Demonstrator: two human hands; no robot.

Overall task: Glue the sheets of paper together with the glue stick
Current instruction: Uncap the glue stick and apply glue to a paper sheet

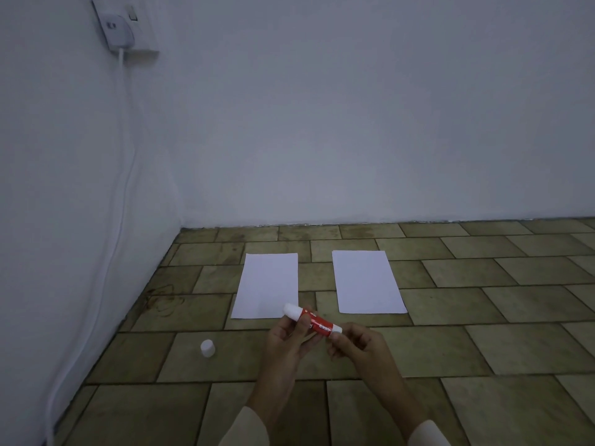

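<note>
Two white sheets of paper lie flat on the tiled floor, side by side with a gap between them: the left sheet [267,284] and the right sheet [367,281]. I hold a red and white glue stick [317,323] level in front of the sheets. My left hand [289,342] grips its body, and my right hand [357,346] pinches its white base end. The white glue tip points left, over the near right corner of the left sheet. The stick's white cap [207,348] stands on the floor to the left, apart from both hands.
The floor [483,349] is brown tile. White walls meet in a corner at the back left. A plugged-in charger [117,30] sits on the left wall, and its white cable [119,220] hangs down to the floor's left edge.
</note>
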